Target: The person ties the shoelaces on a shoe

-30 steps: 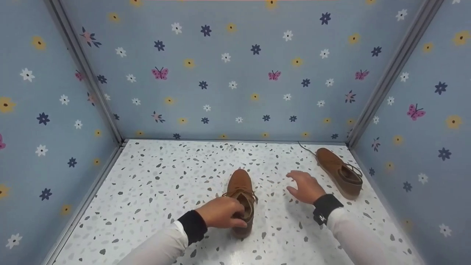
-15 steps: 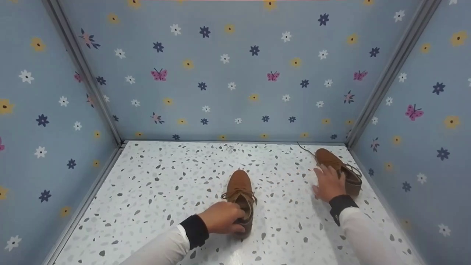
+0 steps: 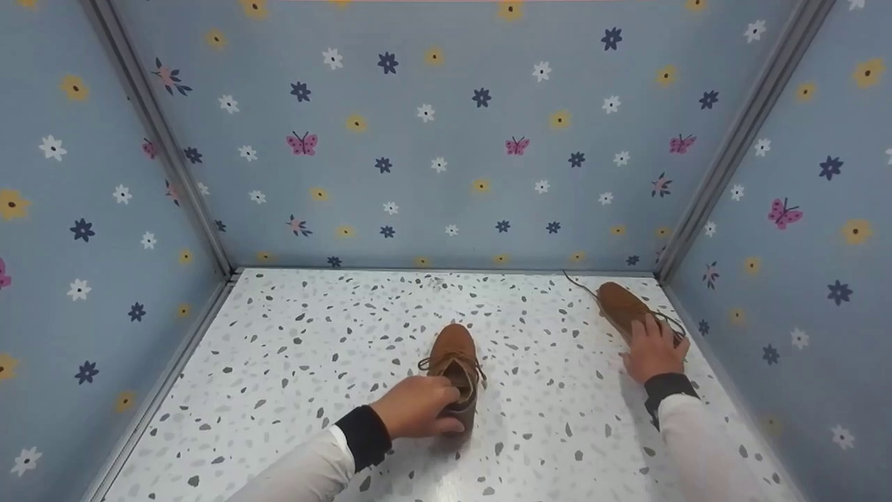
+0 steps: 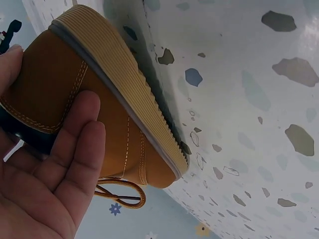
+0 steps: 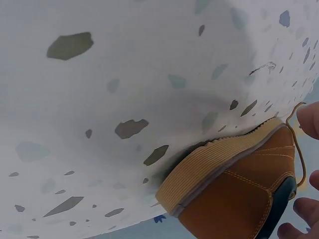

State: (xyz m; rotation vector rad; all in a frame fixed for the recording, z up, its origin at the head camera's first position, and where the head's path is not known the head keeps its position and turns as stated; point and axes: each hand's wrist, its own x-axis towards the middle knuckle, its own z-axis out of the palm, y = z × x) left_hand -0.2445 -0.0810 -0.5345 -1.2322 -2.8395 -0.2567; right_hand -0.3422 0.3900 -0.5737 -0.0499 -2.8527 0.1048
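Observation:
A brown lace-up ankle shoe (image 3: 454,343) stands mid-floor, toe towards the back wall, laces looped at its sides. My left hand (image 3: 418,408) holds it by the collar near the heel; in the left wrist view, fingers (image 4: 82,112) lie against its stitched leather side. Its heel looks slightly raised, with shadow beneath. The matching shoe (image 3: 619,305) lies angled by the right wall, one lace (image 3: 580,283) trailing to the back wall. Over its opening is my right hand (image 3: 656,351), fingers spread. In the right wrist view those fingertips (image 5: 303,206) appear beside the collar; contact is unclear.
The white speckled floor (image 3: 334,335) is bounded by a flowered blue back wall (image 3: 418,139), a left wall (image 3: 104,265) and a right wall (image 3: 787,279). Grey metal strips (image 3: 746,139) run along the corners.
My right hand has moved right, from between the shoes to over the right shoe's opening. The left hand stays at the middle shoe, whose heel has risen a little.

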